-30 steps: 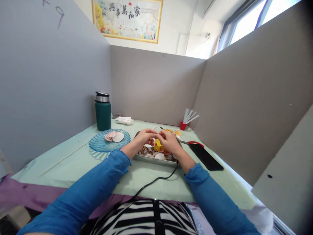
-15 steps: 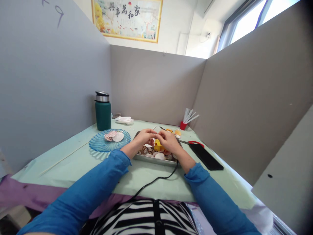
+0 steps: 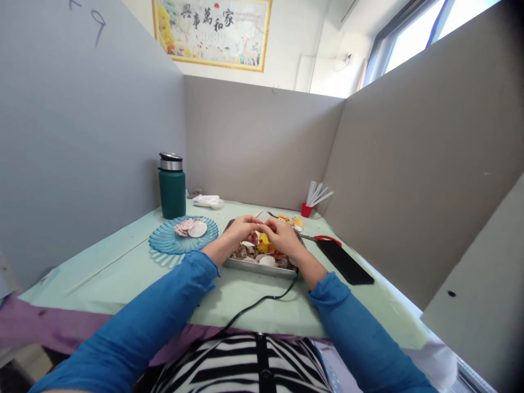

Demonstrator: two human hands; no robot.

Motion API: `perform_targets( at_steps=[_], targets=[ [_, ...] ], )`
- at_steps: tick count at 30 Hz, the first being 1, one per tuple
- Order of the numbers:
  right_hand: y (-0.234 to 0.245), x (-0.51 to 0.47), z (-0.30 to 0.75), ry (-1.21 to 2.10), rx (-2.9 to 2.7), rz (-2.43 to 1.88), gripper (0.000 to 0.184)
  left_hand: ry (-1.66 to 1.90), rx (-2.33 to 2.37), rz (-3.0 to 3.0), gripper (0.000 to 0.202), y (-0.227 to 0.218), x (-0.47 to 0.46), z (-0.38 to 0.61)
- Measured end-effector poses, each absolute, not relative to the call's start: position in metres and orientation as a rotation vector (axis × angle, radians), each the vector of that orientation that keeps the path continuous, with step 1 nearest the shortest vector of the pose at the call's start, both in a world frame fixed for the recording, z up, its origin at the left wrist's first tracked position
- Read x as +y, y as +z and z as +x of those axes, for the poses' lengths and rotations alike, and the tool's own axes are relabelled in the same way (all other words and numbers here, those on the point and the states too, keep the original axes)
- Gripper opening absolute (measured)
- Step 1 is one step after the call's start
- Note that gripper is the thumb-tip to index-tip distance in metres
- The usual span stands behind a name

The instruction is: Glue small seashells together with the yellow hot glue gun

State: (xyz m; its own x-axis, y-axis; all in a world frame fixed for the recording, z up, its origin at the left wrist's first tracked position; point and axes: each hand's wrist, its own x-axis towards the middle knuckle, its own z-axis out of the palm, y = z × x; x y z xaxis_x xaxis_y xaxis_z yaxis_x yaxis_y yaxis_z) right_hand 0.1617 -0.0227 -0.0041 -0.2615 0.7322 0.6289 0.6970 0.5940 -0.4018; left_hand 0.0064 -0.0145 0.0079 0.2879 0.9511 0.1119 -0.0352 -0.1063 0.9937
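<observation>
Tray: shallow, metallic, lying flat on the counter, its far part largely hidden. Shells: brown, whitish and pinkish, crowded loosely inside; one pale, rounded shell lies by the near wall. Yellow piece: bright, irregular, partly covered, near the tray's middle; whether held or resting cannot be told.

Free room before the metal tray, except the black cable.

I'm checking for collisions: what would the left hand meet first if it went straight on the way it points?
Probably the right hand: the left hand points across at it over the tray, though depth is unclear and they may touch.
</observation>
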Motion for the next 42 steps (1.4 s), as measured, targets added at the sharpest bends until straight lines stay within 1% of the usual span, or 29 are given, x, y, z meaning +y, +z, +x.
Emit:
perform_targets(
  at_steps=[5,11,21,28,36,42],
  targets=[
    [-0.005,-0.0219,0.1616,0.046,-1.997,-1.127,0.024,1.076,0.929,1.396,0.014,0.0086,-0.0149,0.0068],
    [-0.0047,-0.0222,0.1616,0.061,-2.003,-1.124,0.024,1.075,0.926,1.401,0.018,0.0087,-0.015,0.006],
    [-0.0062,-0.0213,0.161,0.03,-2.007,-1.143,0.024,1.062,0.975,1.434,0.016,0.0083,-0.0144,0.0073],
    [-0.0053,-0.0227,0.1605,-0.006,-2.048,-1.173,0.024,1.04,1.004,1.477,0.01,0.0049,-0.0115,0.0069],
    [-0.004,-0.0233,0.1606,-0.017,-2.055,-1.197,0.024,1.034,1.017,1.459,0.02,0.0039,-0.0112,0.0071],
    [-0.0055,-0.0223,0.161,-0.004,-2.056,-1.202,0.023,1.044,1.006,1.452,0.018,0.0036,-0.0107,0.0069]
  ],
)
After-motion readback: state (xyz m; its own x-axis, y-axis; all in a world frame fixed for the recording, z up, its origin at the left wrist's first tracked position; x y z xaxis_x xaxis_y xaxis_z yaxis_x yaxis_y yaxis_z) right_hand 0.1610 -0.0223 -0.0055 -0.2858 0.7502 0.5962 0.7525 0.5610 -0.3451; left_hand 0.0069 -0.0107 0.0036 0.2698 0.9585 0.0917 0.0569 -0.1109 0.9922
